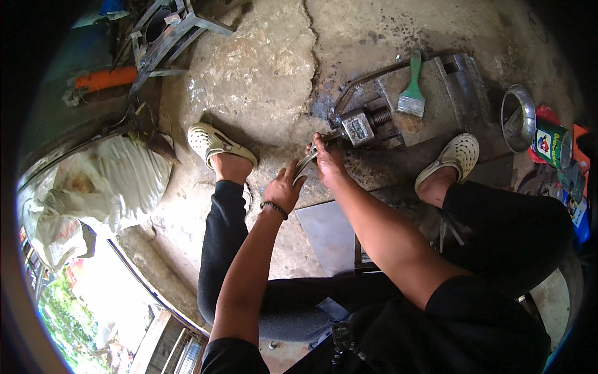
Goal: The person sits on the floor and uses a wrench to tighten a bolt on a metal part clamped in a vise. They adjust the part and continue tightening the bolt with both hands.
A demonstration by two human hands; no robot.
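A slim, shiny metal bar [304, 164], perhaps a wrench handle, runs between my two hands. My left hand [284, 188] is closed around its near end, a dark beaded bracelet on that wrist. Farther up, my right hand [329, 163] grips it close to a grey metal block [357, 128] with a small label. My fingers hide how the bar meets the block. A thick threaded screw [380, 116] sticks out of the block's right side, within a dark steel frame [458, 78] on the floor. On that frame lies a paintbrush [414, 84] with a green handle.
A round metal bowl [519, 118] and a green can [552, 144] stand at the right. White sacking [112, 187] and an orange cylinder [106, 80] lie left, below a metal stand [168, 47]. My feet, in cream clogs [219, 142], flank the work; a flat metal sheet [327, 234] lies nearer.
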